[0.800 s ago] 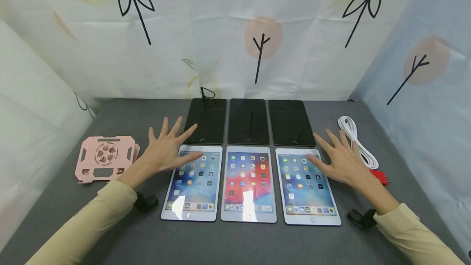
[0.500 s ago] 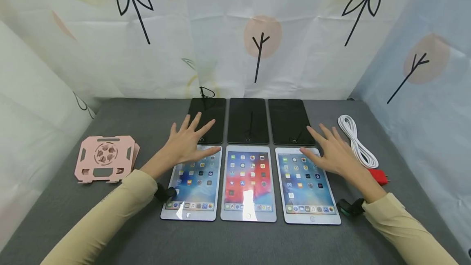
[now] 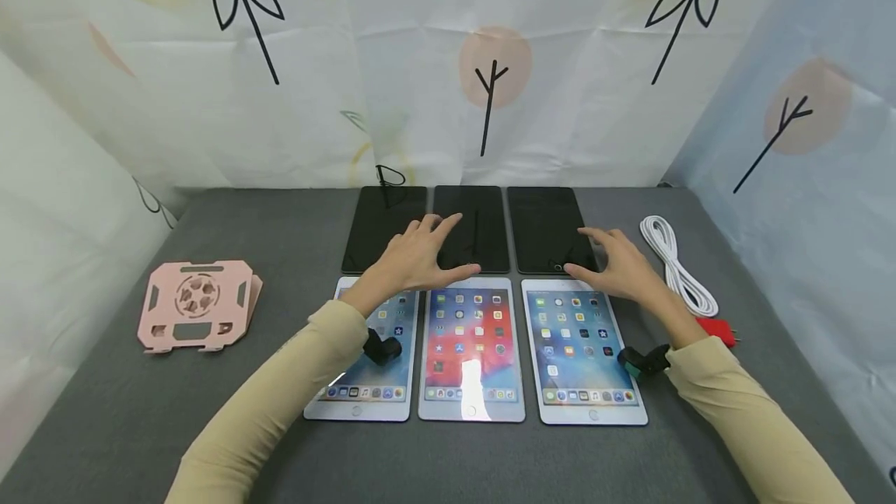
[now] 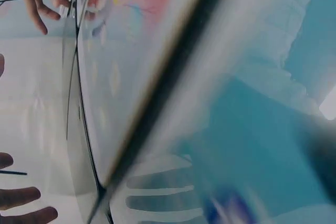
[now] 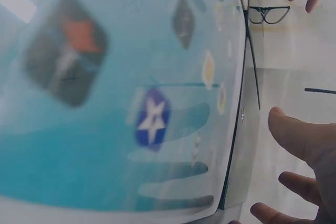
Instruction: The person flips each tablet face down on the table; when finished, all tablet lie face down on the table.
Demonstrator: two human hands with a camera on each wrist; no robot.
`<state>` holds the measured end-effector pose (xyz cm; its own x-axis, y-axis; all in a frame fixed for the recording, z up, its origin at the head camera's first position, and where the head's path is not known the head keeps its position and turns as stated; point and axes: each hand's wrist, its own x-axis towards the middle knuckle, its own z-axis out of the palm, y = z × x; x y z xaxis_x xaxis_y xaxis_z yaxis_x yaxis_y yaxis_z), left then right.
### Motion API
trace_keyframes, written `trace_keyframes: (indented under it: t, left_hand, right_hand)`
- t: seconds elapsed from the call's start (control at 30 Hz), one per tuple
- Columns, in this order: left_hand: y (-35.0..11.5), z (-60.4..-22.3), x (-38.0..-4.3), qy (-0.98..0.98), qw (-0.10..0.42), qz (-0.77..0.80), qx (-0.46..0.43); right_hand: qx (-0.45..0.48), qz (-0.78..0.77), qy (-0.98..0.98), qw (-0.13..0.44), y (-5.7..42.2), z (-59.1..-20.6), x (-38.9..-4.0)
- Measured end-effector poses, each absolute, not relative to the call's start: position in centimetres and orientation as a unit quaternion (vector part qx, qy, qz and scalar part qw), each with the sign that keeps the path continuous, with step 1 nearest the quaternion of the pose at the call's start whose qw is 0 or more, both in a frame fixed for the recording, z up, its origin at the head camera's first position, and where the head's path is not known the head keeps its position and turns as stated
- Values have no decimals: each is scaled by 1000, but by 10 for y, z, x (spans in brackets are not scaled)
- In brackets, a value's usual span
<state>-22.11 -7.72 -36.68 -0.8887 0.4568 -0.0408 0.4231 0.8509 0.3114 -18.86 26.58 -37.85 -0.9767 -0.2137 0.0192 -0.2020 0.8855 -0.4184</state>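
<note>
My left hand (image 3: 413, 259) hangs with thumb and index finger spread over the left black tablet (image 3: 374, 216) and middle black tablet (image 3: 490, 236). It holds nothing. Near the lower right corner of the right black tablet (image 3: 542, 224), my right hand (image 3: 623, 267) is poised, thumb and index finger apart, also holding nothing. Closer to me lie a left white tablet (image 3: 385, 379) partly hidden by the left arm, a middle white tablet (image 3: 465, 341) with a red and blue screen, and a right white tablet (image 3: 577, 341). In the right wrist view a lit screen (image 5: 94, 145) fills the left side.
Pink stand-like plates (image 3: 199, 306) sit at the left of the grey table (image 3: 448, 465). On the right are a coiled white cable (image 3: 672, 263) and a red plug (image 3: 717, 329). A patterned cloth (image 3: 420, 61) hangs behind.
My left hand has moved right, from the left tablets to near the middle ones, its fingers less splayed. The right hand has shifted left toward the right black tablet, its fingers more bent.
</note>
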Motion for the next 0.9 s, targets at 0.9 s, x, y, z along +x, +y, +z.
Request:
trace_keyframes:
  t: [0.9]
  left_hand:
    - [18,-400,-245,909,145,343,187]
  right_hand:
    - [-37,-252,957,140,275,-387,-214]
